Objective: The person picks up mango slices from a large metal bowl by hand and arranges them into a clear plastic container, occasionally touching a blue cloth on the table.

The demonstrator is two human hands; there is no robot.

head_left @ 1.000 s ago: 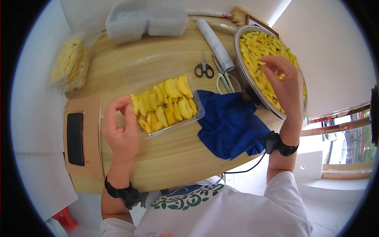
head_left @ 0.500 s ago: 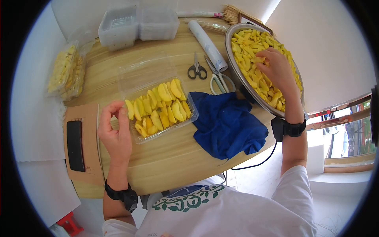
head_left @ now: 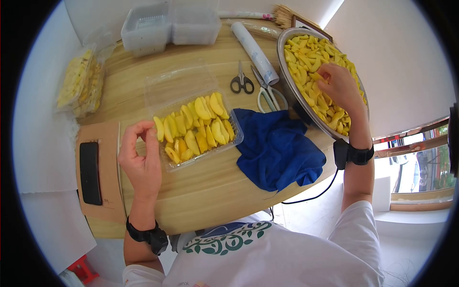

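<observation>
A clear plastic clamshell box (head_left: 201, 150) lies on the table with its lid (head_left: 174, 86) folded back. Rows of yellow fruit slices (head_left: 191, 142), which look like mango, fill its base. At the box's left rim, my left hand (head_left: 142, 155) is closed, thumb and forefinger pinching the edge beside the end slice. My right hand (head_left: 340, 87) is over the large metal basin (head_left: 290, 88) of similar slices (head_left: 306, 62). Its fingers are bent together at the slices and appear to pinch one, though the fingertips are partly hidden.
A blue cloth (head_left: 279, 150) lies between box and basin. Behind it are black-handled scissors (head_left: 242, 84), larger scissors (head_left: 271, 98) and a plastic-film roll (head_left: 255, 52). Stacked containers (head_left: 146, 31) stand at the back, filled boxes (head_left: 79, 83) at far left, a phone (head_left: 90, 173) on cardboard (head_left: 112, 191).
My right hand has shifted slightly down over the basin, and its fingers have curled closer together. My left hand stays at the box rim. The whole view has shifted slightly.
</observation>
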